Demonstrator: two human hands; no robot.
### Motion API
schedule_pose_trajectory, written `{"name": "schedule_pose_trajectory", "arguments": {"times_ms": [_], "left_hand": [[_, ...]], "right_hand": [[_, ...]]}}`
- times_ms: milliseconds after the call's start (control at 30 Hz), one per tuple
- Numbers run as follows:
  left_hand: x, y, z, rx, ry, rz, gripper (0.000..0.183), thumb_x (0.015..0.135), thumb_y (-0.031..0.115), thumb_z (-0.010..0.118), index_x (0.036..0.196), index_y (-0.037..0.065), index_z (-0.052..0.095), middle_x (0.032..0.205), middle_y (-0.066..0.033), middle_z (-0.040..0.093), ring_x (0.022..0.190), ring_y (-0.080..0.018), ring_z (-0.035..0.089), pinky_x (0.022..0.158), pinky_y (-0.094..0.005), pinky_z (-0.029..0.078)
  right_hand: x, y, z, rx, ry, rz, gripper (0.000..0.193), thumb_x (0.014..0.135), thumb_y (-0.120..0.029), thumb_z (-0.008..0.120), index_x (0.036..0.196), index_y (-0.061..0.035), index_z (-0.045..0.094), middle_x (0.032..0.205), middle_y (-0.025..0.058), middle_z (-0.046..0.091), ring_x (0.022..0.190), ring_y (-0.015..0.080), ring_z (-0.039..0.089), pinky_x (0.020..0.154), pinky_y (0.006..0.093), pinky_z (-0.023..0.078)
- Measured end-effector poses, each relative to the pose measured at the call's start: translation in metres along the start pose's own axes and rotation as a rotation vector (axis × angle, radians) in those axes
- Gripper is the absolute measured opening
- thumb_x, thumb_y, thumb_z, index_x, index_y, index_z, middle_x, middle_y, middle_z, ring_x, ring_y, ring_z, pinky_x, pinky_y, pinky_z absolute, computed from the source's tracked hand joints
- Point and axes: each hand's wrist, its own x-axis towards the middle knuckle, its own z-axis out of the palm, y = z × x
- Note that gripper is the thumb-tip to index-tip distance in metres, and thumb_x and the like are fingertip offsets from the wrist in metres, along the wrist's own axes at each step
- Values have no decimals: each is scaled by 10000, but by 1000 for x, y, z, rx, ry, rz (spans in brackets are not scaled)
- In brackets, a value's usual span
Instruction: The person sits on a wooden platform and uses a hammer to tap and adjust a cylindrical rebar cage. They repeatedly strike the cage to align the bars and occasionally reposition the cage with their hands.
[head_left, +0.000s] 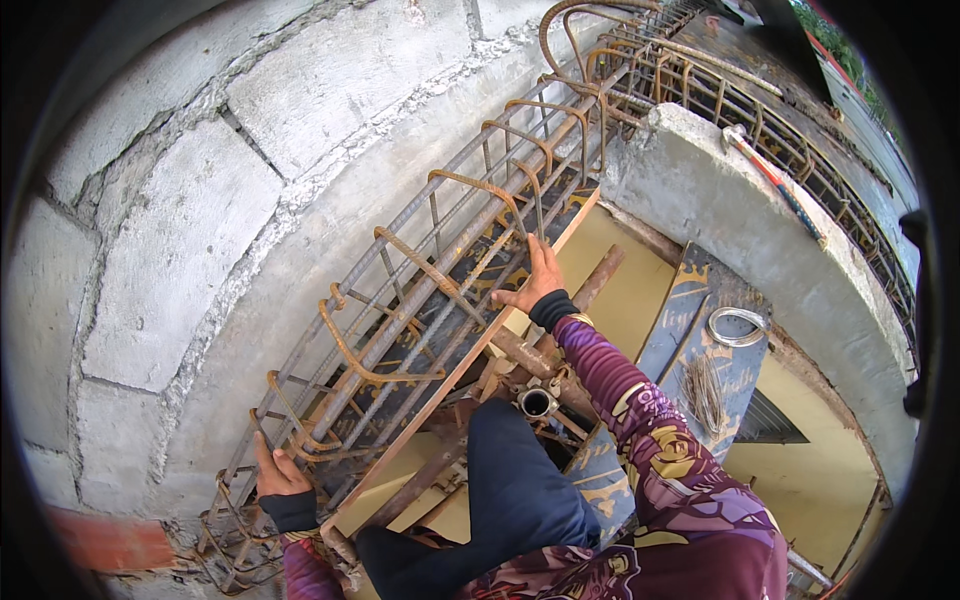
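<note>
A long rusty rebar cage [410, 270] with bent stirrups runs diagonally over a dark formwork board [430, 345], beside the grey wall. My left hand [280, 472] is at the near end of the cage, its fingers apart and touching a stirrup. Farther up, my right hand [537, 280] rests against the cage's outer side, fingers stretched upward by a stirrup and thumb spread toward the bars. Neither hand is wrapped round a bar. Their undersides are hidden.
The block wall [180, 250] borders the cage on the left. Below my right arm, printed planks [665, 345] carry a wire coil [737, 326] and a bundle of tie wires [704, 392]. Metal scaffold pipes [537, 402] stand by my knee. A striped tool [775, 183] lies on the concrete ledge [690, 135].
</note>
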Motion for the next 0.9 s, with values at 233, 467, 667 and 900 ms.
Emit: {"name": "schedule_pose_trajectory", "arguments": {"times_ms": [233,467,667,900], "left_hand": [[5,2,-8,-79,-64,-37,426,987,254,461,1357,44,489,578,-167,524,478,-314,472,492,-413,354],[3,0,-6,-176,-3,-43,481,947,277,541,1321,-22,493,761,-149,569,667,-282,552,616,-390,430],[49,55,-25,-207,82,176,540,875,269,657,1297,-29,499,1266,-217,473,1141,-331,498,907,-412,439],[172,275,35,-470,-163,853,754,687,246,821,1298,-41,482,1297,-234,474,1176,-373,494,963,-433,437]], "right_hand": [[-8,7,18,-220,-59,-100,1528,409,-701,834,1475,66,53,1512,313,133,1413,422,181,1144,509,195],[-2,30,29,-144,16,-172,1514,405,-627,879,1490,26,50,1481,310,208,1358,453,284,1101,489,313],[-6,36,24,-57,19,-144,1492,430,-581,894,1495,12,34,1480,289,221,1352,455,286,1094,481,340],[-3,33,20,-67,-29,-123,1475,440,-623,869,1491,35,69,1480,274,224,1355,423,292,1081,507,276]]}}
